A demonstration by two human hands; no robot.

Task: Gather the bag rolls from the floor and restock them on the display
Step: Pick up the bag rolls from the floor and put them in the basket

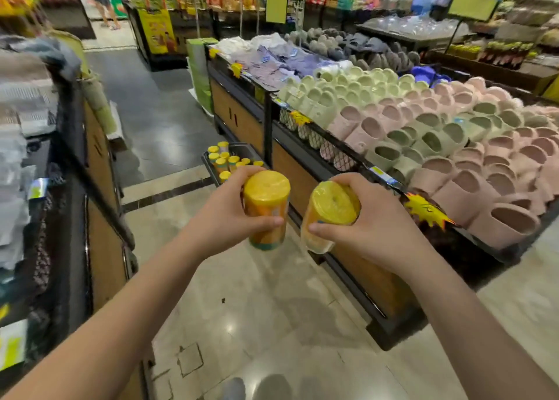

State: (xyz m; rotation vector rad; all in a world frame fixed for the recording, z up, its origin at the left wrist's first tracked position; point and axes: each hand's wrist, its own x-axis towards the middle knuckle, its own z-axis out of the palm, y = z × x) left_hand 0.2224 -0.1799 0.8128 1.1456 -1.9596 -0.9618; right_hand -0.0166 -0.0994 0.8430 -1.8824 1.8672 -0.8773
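Tiled floor (257,324) of a shop aisle, pale with a dark band across it. Right of the aisle: long display desk (305,169), wooden side panels, black frame. Its top is divided into sections: the nearest is packed with pink slippers (472,187), then pale green slippers (332,97), then folded lilac and white garments (272,60), and grey slippers (363,51) farthest back. Left of the aisle: second black-framed stand (99,163), contents blurred, apparently fabric goods. Low against the aisle side of the slipper desk sits a small black tray (245,150); it holds a cluster of bag rolls (225,162) standing upright with yellow tops showing, packed close together at the tray's left and front, its rear right corner bare. Both hands are raised over the floor, just in front of the tray. Left hand (223,218) grips one yellow bag roll (266,206), fingers behind it and thumb across its front, the roll nearly upright. Right hand (378,227) grips a second yellow bag roll (331,206) near its top, tilted with that end toward the camera. The two held rolls are side by side, just apart.
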